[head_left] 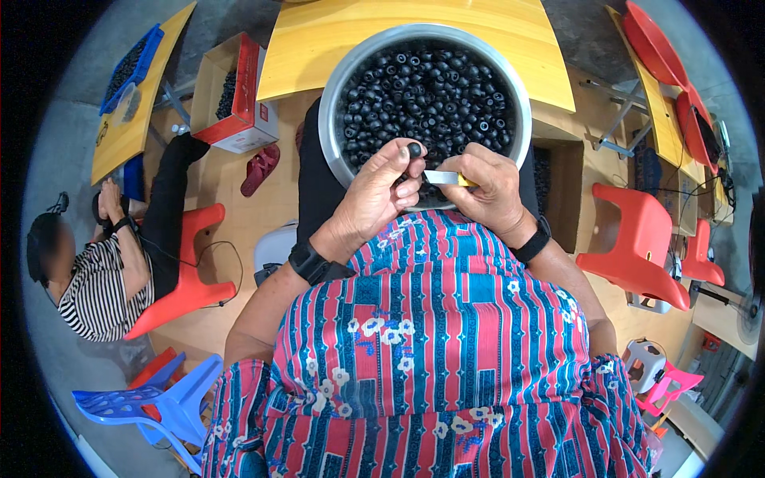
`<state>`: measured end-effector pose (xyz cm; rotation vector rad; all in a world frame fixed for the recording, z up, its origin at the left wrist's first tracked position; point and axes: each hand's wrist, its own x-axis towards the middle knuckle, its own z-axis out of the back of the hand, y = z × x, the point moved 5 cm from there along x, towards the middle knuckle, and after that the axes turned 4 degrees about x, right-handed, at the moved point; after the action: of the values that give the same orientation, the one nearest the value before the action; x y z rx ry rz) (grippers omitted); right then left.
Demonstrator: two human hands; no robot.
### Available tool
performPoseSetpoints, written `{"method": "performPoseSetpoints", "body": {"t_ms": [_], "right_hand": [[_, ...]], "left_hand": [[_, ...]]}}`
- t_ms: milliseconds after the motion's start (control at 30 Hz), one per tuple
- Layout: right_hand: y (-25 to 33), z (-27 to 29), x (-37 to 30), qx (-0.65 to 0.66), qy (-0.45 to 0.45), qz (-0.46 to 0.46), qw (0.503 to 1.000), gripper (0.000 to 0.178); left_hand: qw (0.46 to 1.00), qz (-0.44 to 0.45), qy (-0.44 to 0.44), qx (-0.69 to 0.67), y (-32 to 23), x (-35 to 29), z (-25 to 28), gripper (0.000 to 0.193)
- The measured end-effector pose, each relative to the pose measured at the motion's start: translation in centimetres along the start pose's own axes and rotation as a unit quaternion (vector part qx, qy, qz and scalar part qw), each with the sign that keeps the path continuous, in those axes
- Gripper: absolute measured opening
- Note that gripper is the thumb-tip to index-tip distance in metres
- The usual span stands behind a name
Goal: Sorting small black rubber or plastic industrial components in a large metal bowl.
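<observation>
A large metal basin (327, 119) sits in front of me, filled with small black round parts (426, 95), many of them showing a hole. Over its near edge, my left hand (377, 187) pinches one black round part (414, 150) between thumb and finger. My right hand (490, 187) grips a utility knife (443, 178) with a flat pale blade and a bit of yellow on its body. The blade points left, close to the left fingers and just below the held part. Whether blade and part touch, I cannot tell.
A yellow table (406, 11) stands beyond the basin. To the left are a red-and-white carton (247, 119), a seated person (107, 271) and a blue chair (179, 398). Red stools (633, 239) stand at right, near a cardboard box (566, 175).
</observation>
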<state>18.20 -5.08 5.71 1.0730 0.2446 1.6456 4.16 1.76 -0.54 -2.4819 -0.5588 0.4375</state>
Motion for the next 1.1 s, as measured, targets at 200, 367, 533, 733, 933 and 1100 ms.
{"method": "performPoseSetpoints", "body": {"t_ms": [200,367,533,733,933,1100], "right_hand": [[-0.34,-0.39,0.11,0.01,0.042,-0.05,0.998,0.022],[-0.41,-0.33,0.18,0.005,0.044,-0.051,0.998,0.028],[-0.34,-0.28,0.14,-0.001,0.042,-0.051,0.998,0.029],[-0.51,-0.26,0.06,-0.011,0.031,-0.048,0.998,0.03],[-0.43,-0.33,0.0,-0.028,0.036,-0.048,0.998,0.03],[-0.4,-0.31,0.0,-0.026,0.035,-0.047,0.998,0.03]], "left_hand": [[0.998,-0.013,-0.024,0.056,-0.09,-0.08,-0.3,0.023],[0.998,-0.01,-0.014,0.06,-0.01,-0.03,-0.15,0.024],[0.998,-0.007,0.007,0.057,-0.01,0.03,-0.37,0.023],[0.997,-0.007,0.015,0.071,0.1,-0.01,-0.52,0.022],[0.997,-0.004,0.011,0.07,0.1,-0.08,-0.57,0.022],[0.997,-0.005,0.008,0.075,0.17,-0.03,-0.35,0.022]]}}
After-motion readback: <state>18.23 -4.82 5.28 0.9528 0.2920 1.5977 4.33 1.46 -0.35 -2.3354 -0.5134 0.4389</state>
